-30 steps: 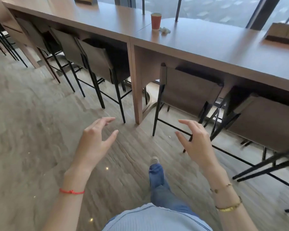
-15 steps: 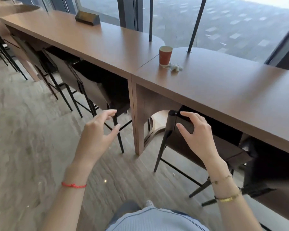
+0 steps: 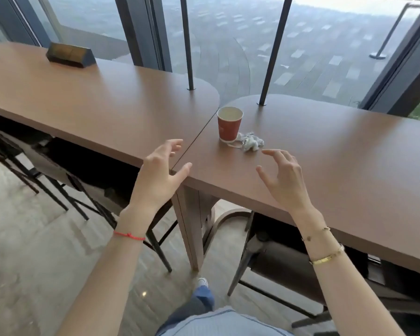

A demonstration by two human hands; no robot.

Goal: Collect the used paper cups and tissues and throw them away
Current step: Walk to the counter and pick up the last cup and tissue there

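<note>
A red paper cup (image 3: 229, 126) stands upright on the brown counter (image 3: 337, 161), close to the seam between two tabletops. A crumpled white tissue (image 3: 251, 142) lies just right of the cup's base, touching it. My right hand (image 3: 283, 180) hovers over the counter's front part, fingers spread, its fingertips a little short of the tissue. My left hand (image 3: 159, 174) is open above the counter's front edge at the seam, left of and nearer than the cup. Both hands hold nothing.
A dark wedge-shaped box (image 3: 69, 54) sits on the left tabletop. Two black poles (image 3: 187, 44) rise from the counter behind the cup, before a glass window. Stools (image 3: 272, 260) with black legs are tucked under the counter. My foot is on the wooden floor.
I have walked up to the counter, so the cup and tissue are much closer. Both hands have risen from floor level to above the tabletop, still open.
</note>
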